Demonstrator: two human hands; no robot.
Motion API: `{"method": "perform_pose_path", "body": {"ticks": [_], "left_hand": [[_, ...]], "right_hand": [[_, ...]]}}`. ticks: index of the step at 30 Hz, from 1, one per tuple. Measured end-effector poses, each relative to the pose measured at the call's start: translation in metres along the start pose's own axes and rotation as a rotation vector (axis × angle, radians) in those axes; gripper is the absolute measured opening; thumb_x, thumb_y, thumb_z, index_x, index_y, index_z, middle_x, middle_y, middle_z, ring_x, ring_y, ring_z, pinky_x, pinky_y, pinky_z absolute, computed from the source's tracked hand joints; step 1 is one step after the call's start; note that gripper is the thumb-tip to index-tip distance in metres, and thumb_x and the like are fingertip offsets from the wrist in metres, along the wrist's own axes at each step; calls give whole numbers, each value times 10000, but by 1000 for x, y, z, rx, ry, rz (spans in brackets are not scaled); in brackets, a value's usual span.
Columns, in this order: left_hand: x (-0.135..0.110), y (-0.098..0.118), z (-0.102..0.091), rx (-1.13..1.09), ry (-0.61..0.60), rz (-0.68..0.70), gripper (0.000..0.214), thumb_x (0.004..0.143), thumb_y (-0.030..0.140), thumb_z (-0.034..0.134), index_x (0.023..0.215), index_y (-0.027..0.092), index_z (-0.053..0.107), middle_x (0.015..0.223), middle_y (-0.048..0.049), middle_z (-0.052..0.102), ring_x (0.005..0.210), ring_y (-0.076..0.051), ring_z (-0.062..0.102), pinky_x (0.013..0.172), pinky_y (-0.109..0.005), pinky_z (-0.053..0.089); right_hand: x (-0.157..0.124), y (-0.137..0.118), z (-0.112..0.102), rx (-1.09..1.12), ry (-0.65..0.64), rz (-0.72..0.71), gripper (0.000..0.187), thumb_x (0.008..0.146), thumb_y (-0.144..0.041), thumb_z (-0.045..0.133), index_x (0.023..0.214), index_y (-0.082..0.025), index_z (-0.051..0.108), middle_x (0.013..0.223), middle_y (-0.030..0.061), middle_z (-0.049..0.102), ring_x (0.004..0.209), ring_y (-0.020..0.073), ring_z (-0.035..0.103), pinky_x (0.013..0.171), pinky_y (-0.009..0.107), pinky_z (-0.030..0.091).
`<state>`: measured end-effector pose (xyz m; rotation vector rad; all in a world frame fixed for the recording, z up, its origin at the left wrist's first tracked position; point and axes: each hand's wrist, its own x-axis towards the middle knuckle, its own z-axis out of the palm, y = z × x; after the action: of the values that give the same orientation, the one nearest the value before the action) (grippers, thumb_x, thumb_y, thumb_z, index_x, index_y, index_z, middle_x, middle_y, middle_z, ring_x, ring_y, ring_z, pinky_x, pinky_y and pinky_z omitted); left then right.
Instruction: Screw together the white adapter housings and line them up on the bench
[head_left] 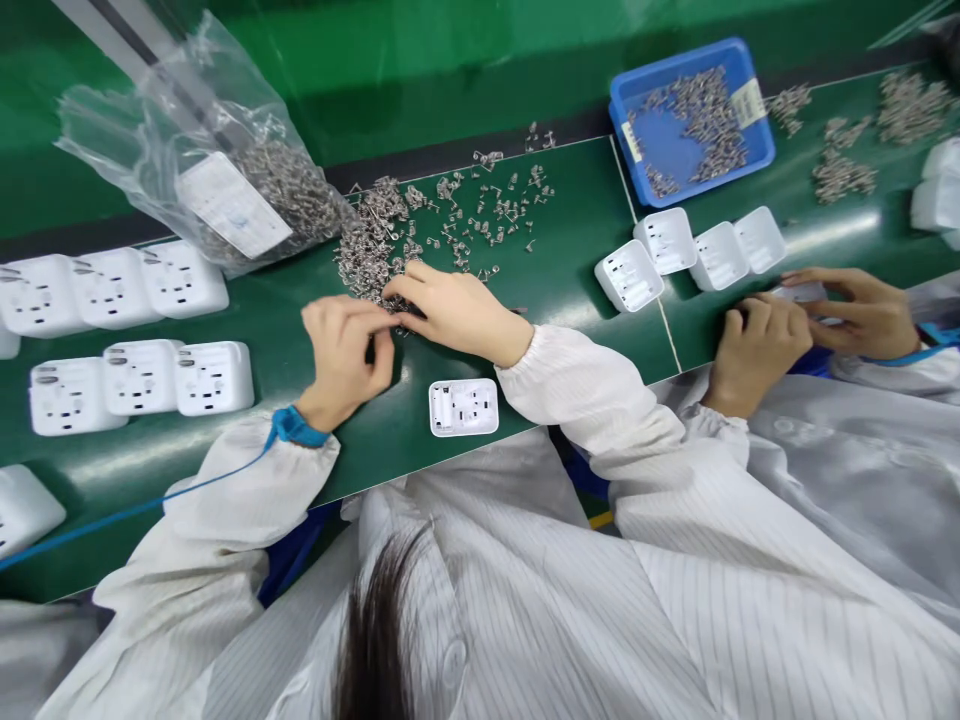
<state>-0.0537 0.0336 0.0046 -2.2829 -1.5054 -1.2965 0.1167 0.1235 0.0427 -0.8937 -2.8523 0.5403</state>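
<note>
My left hand is curled closed at the near edge of a heap of small metal spring clips on the green belt; what its fingers pinch is too small to name. My right hand lies beside it, fingertips pressed together into the same heap. A white plastic socket housing lies face up just in front of both hands. A blue strap circles my left wrist.
A clear bag of clips lies at the back left. Rows of white housings sit to the left, several more to the right. A blue tray of clips stands beyond. A co-worker's hands work on a housing at right.
</note>
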Motion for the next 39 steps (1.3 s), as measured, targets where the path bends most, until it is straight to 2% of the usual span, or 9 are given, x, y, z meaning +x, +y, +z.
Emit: {"method": "perform_pose_path", "body": {"ticks": [5,9,13,17,22,26,30,35,39], "left_hand": [[8,-14,-1,-2,-135,-167,336,882,309,603,1202,216,561,1177,-106,642,1136,-320,566,980,-536,385],[7,-11,1,-50,-165,-218,462,954,339,588,1388,236,470,1352,-98,590,1371,-297,451,1196,-543,268],[3,-18,4,-79,-186,-196,377,1007,351,551,1366,244,508,1316,-83,620,1342,-255,503,1221,-508,292],[-2,-25,6,-129,-131,-217,345,993,340,593,1317,227,559,1237,-64,660,1228,-227,596,1192,-460,376],[-4,-23,5,-157,-62,-195,292,974,259,588,1262,213,603,1161,-52,680,1165,-216,631,1016,-365,516],[-1,-18,3,-156,-14,-177,271,992,234,550,1255,211,614,1107,-43,676,1016,-174,654,917,-318,527],[-3,-20,3,-214,46,-211,240,998,235,559,1231,229,613,1049,-35,636,975,-157,633,877,-302,511],[-8,-19,5,-370,30,-232,213,1009,268,535,1221,251,527,1051,-52,580,959,-176,650,821,-332,523],[-5,-14,5,-454,44,-294,183,1032,329,469,1190,261,407,1038,-53,515,922,-183,685,825,-369,561]], "right_hand": [[5,-8,5,-201,-33,26,336,1070,-293,349,1278,-126,552,1242,123,594,864,197,638,612,294,356],[-1,-5,6,-142,71,24,373,1087,-319,300,1338,-161,526,1277,115,589,890,158,616,616,264,335],[-6,-1,9,-86,170,30,433,1098,-378,247,1368,-194,531,1206,79,628,885,127,605,617,248,309],[-8,0,9,-71,193,14,430,1098,-385,253,1360,-228,555,1164,51,657,862,110,609,590,250,272],[-13,3,2,6,189,-92,379,1092,-326,292,1343,-218,556,1231,64,639,988,113,615,613,231,323],[-15,5,1,18,172,-115,383,1080,-359,343,1398,-207,493,1279,78,606,980,118,614,625,220,354],[-12,4,3,11,122,-29,507,1057,-421,418,1471,-129,387,1244,104,616,911,126,619,648,222,378],[-10,6,5,-48,87,-38,454,1072,-478,320,1223,-157,603,1161,78,644,871,144,617,582,248,273],[-12,8,3,-28,105,-67,399,1059,-458,376,1135,-159,629,1156,77,628,824,135,588,568,261,243]]}}
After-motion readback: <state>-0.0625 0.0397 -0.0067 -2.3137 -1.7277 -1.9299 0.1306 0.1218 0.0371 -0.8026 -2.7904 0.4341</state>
